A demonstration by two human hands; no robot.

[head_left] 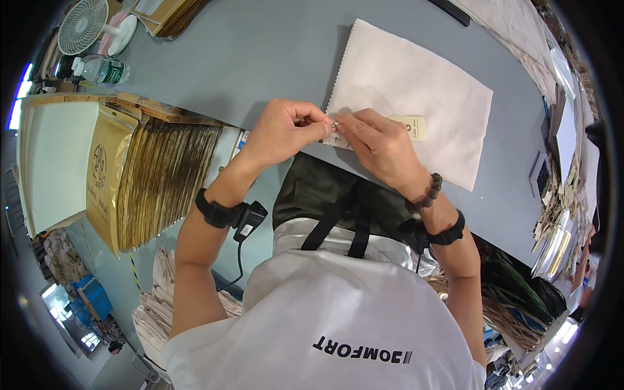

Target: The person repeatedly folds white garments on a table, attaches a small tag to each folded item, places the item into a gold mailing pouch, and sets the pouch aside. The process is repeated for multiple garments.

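Note:
A pale pink-beige cloth (416,78) with zigzag-cut edges lies flat on the grey table, its near left corner under my fingers. At that corner my left hand (283,133) pinches with thumb and forefinger. My right hand (383,146) pinches right beside it, fingertips nearly touching the left ones. Between them shows a small, dark, thin metallic piece (334,126), too small to name for sure. A cream hang tag (416,128) with dark print rests on the cloth, partly covered by my right hand.
A water bottle (104,69) and white fan (82,27) stand at the far left of the grey table (247,58). Gold-brown packets (162,175) are stacked left of me. A phone-like dark device (539,175) and bunched tags or strings (560,201) lie at the right.

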